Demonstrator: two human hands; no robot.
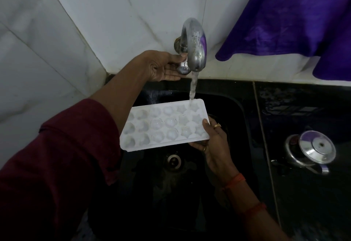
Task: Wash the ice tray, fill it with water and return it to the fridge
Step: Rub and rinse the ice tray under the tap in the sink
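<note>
A white ice tray (163, 125) with several moulded cups hangs level over the black sink (235, 107). My right hand (212, 142) grips its right end, thumb on the top rim and fingers underneath. Water runs from the steel tap (195, 45) into the tray's far right corner cup. My left hand (163, 65) holds the tap's small handle (183, 67), thumb above it and fingers below. Several cups hold water or ice.
The sink drain (173, 161) lies below the tray. A wet black counter (303, 107) runs to the right with a steel pressure-cooker lid (311, 149) on it. A purple cloth (296, 16) hangs over the white tiled wall (114, 12).
</note>
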